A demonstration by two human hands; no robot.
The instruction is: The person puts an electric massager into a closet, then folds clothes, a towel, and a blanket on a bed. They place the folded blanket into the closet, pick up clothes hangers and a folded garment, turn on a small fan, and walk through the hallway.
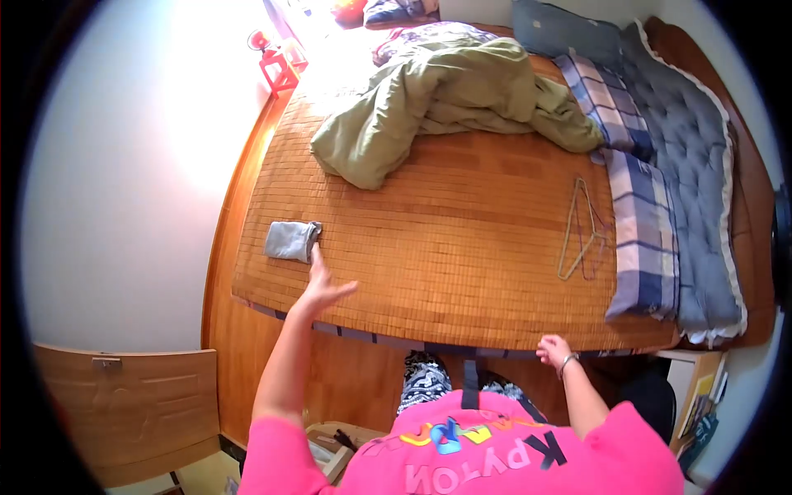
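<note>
A folded light grey cloth (290, 240) lies at the left side of the bed mat (462, 239). My left hand (323, 285) is just below its right edge, fingers spread, with nothing held; a fingertip is close to the cloth, and I cannot tell if it touches. Over the mat's front edge, my right hand (554, 350) is loosely curled, with a bracelet at the wrist; nothing shows in it. Two thin hangers (579, 235) lie on the mat at the right, beside a plaid pillow (642, 231).
A crumpled green quilt (437, 95) covers the back of the bed. Another plaid pillow (606, 103) and a grey-blue padded cushion (693, 165) line the right side. A small red stool (279, 73) stands back left; an open shelf (697, 396) is at front right.
</note>
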